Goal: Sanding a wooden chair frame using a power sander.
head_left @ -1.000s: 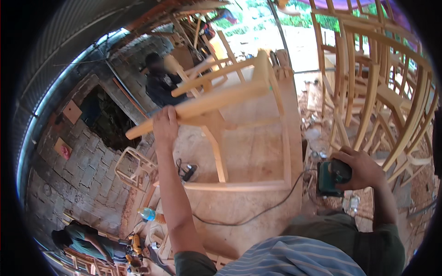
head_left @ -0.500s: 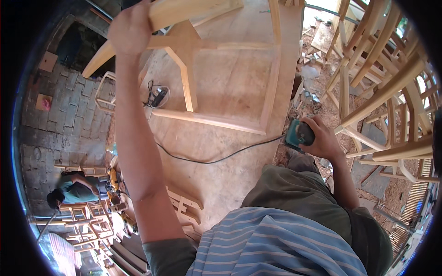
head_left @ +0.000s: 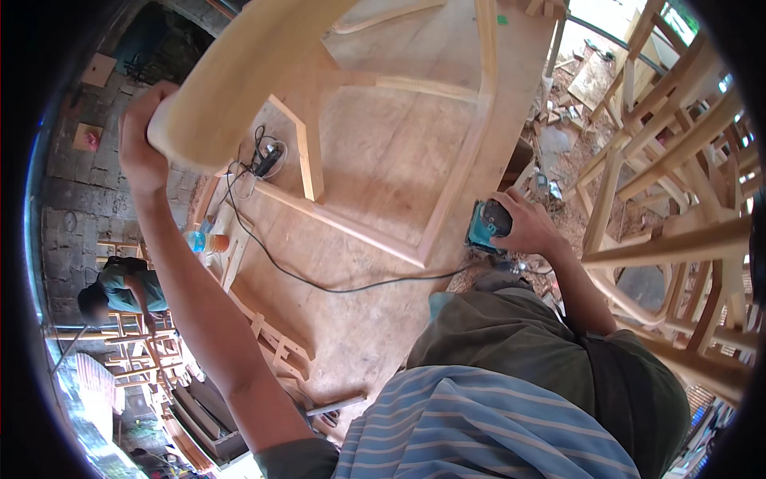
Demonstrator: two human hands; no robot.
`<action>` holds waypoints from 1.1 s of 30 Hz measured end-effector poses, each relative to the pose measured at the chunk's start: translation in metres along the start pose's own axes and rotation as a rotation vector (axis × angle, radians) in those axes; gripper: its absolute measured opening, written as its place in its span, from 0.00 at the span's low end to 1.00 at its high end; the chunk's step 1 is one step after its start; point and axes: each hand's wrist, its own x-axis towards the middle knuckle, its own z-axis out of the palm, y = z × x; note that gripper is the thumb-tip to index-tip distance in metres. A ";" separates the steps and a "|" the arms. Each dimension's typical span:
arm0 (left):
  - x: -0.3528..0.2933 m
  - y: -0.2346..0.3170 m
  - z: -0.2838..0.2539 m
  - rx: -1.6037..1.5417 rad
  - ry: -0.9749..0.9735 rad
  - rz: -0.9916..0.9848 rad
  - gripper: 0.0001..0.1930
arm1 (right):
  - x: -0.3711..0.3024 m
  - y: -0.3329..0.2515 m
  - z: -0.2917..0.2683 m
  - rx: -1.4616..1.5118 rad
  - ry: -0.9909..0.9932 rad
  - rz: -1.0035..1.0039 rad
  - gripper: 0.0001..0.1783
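Note:
My left hand (head_left: 142,144) grips the rounded end of a broad, pale wooden armrest (head_left: 227,88), which looms close at the upper left. The armrest belongs to a wooden chair frame (head_left: 343,225) lying on a plywood worktop (head_left: 351,319). My right hand (head_left: 527,225) is wrapped round a teal and black electric sander (head_left: 483,228) at the worktop's right edge, apart from the frame. A dark cord (head_left: 343,289) runs from the sander across the plywood to a power strip (head_left: 267,162). The sander's underside is hidden.
Stacked chair frames (head_left: 678,199) crowd the right, above a floor strewn with shavings and offcuts (head_left: 558,160). Cut wooden pieces (head_left: 279,351) and an orange-and-blue container (head_left: 207,242) sit at the worktop's left. Another person (head_left: 128,287) bends over at far left.
My left hand has shifted down and left to the armrest's end, and the chair frame has turned. My right hand has moved slightly left with the sander.

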 end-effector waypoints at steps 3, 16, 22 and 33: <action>0.001 0.020 0.019 -0.242 -0.083 -0.093 0.12 | 0.016 0.037 -0.012 -0.028 -0.128 0.024 0.41; 0.017 0.068 0.033 0.333 -0.037 -0.247 0.06 | 0.069 0.103 -0.009 -0.018 -0.146 0.040 0.43; 0.033 0.078 0.018 0.089 -0.017 -0.351 0.12 | 0.074 0.096 0.013 0.063 0.027 0.044 0.42; 0.000 0.030 0.005 -0.040 -0.105 -0.385 0.16 | 0.093 0.093 0.024 -0.031 -0.151 0.176 0.44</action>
